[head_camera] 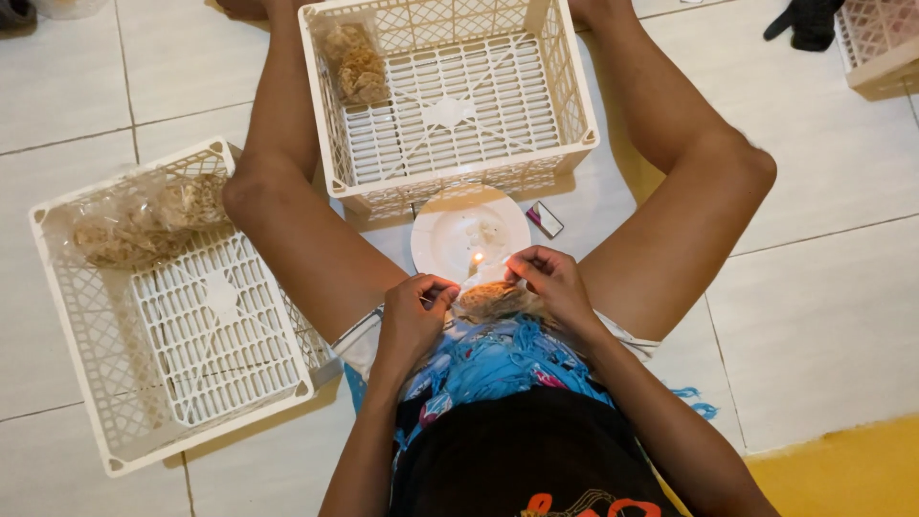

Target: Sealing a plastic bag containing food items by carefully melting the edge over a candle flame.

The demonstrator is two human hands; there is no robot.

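You are sitting on the tiled floor (823, 316) with your legs spread, and both hands are working close together just in front of your lap. Your left hand (414, 311) is pinching one edge of a small clear bag of snacks (490, 301), and your right hand (553, 284) is pinching the opposite edge — both are closed on the plastic, holding its top stretched between them. The bag is sitting between your thighs, its upper edge reaching toward a small candle flame (476, 259). The flame is burning on a white plate (450, 239) that is lying on the floor just beyond the bag. A little flat box (545, 219) is lying on the floor just right of the plate.

Straight ahead, past the plate, a cream lattice crate (565, 86) is standing between your knees; it is holding one filled bag (356, 62) leaning in its far left corner, with its slatted bottom showing across the remainder. To your left, a second crate (206, 378) of the same kind is lying beside your left leg — it is carrying two or so filled bags (139, 222) along its far edge. The corner of a third crate (876, 53) is showing at the far right.
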